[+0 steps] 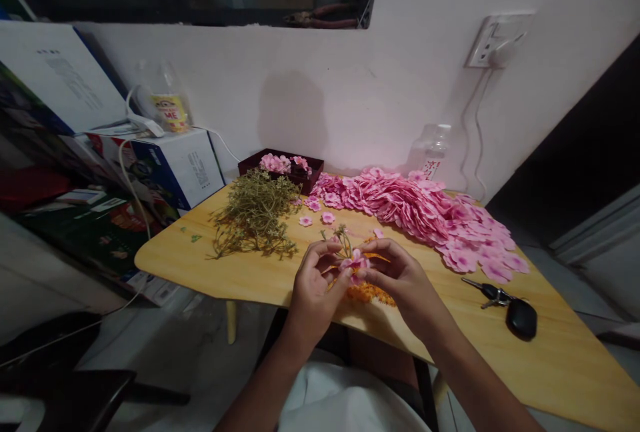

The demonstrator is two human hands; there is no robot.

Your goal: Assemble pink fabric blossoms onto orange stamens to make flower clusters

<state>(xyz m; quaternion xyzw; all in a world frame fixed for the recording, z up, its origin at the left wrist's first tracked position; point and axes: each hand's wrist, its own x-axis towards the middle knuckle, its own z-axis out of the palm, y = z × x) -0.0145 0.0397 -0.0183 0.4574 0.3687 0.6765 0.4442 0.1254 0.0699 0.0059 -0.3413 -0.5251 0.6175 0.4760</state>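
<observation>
Above the near part of the table, my left hand [319,277] and my right hand [395,271] meet around one artificial flower stem [345,240]. Pink petals [356,263] on it sit between my fingertips, and thin green stalks rise above them. Both hands are closed, the thumbs pressing at the petals; my fingers partly hide the stem. Just beneath lies a heap of small orange pieces [370,293]. Beyond my left hand is a tangled pile of green stems [257,209]. Behind my right hand spreads a long heap of pink fabric blossoms [410,209].
A dark red tray [311,177] with pink flowers stands by the wall. A clear bottle [436,152] is behind the blossom heap. Keys with a black fob [521,319] lie at the right. Stacked boxes [185,165] and a white cable stand left of the wooden table [175,262].
</observation>
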